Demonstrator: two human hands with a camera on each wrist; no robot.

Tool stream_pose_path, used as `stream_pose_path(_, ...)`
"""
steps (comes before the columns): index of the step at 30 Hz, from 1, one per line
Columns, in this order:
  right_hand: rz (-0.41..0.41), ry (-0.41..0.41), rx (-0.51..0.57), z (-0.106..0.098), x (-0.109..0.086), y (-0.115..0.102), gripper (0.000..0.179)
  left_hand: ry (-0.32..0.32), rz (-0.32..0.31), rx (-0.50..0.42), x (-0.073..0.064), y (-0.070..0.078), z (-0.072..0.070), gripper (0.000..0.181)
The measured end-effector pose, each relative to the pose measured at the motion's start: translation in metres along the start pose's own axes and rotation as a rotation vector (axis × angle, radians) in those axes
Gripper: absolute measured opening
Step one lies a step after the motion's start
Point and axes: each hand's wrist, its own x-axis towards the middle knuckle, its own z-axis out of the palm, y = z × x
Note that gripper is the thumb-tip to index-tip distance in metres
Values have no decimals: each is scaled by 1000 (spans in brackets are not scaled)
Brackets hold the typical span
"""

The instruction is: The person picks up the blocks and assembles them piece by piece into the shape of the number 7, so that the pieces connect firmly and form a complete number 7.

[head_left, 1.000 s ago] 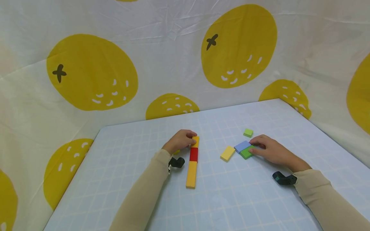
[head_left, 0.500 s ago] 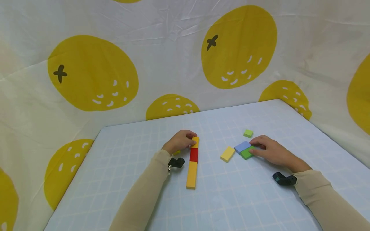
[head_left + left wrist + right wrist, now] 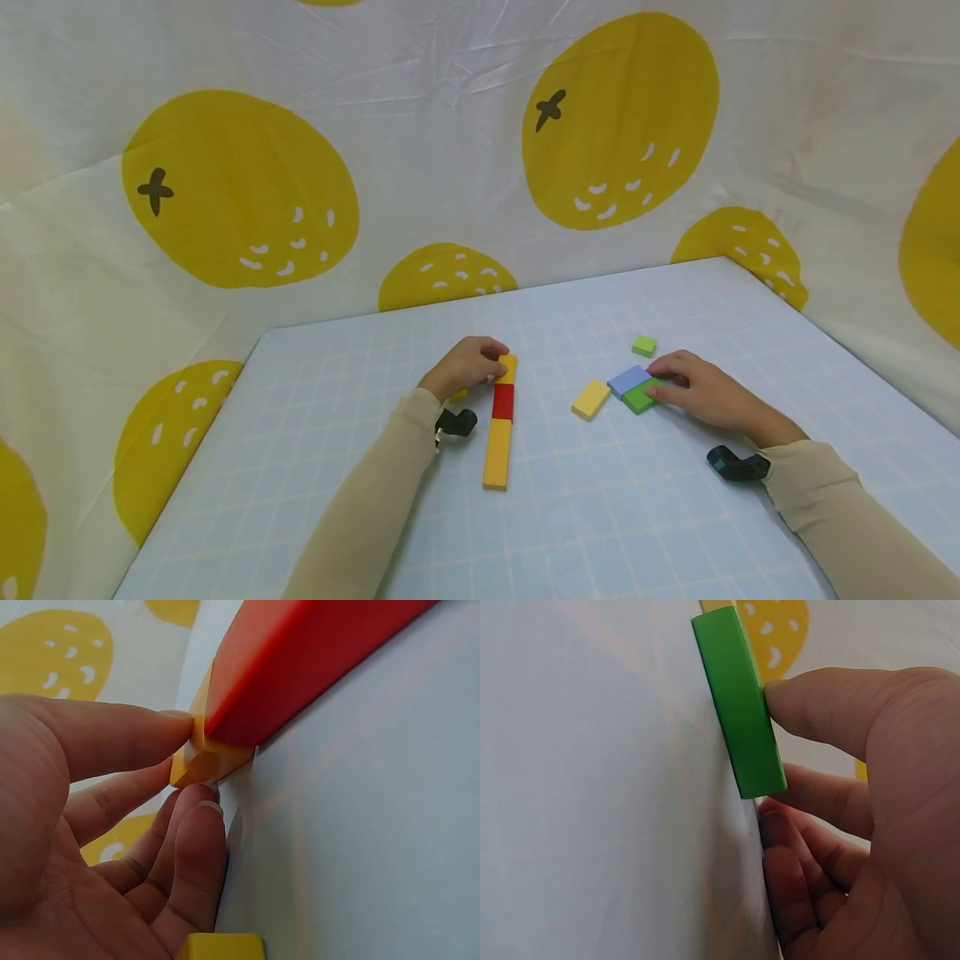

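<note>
The flat yellow-orange rectangular block (image 3: 509,365), held in a narrow pinch by the left hand's grip (image 3: 465,367), meets the far end of the flat red rectangular block (image 3: 503,402). Well to the red block's right, the right hand's grip (image 3: 703,392) pinches the flat green rectangular block (image 3: 639,400) beside the flat blue rectangular block (image 3: 628,381). The step in hand looks like lining up edges; the next move probably calls for a light, unnudging release.

A curtained-off booth, fruit-print sheeting (image 3: 442,167) behind a grid-patterned tabletop (image 3: 600,517).
</note>
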Motion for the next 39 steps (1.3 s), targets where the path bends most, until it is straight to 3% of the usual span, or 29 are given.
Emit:
stream_pose_path(16,-3,-12,-3,0,0,-6,49,52,-20,-33,-3,-7,-4,29)
stream_pose_path(25,0,-16,-12,-1,-1,-8,50,122,-35,32,-19,-16,-15,28)
stream_pose_path(33,-7,-13,-5,-1,0,-9,51,173,16,9,-34,-30,-24,29)
stream_pose_path(39,0,-15,-4,-1,-2,-9,51,181,0,-12,-41,-38,-28,32)
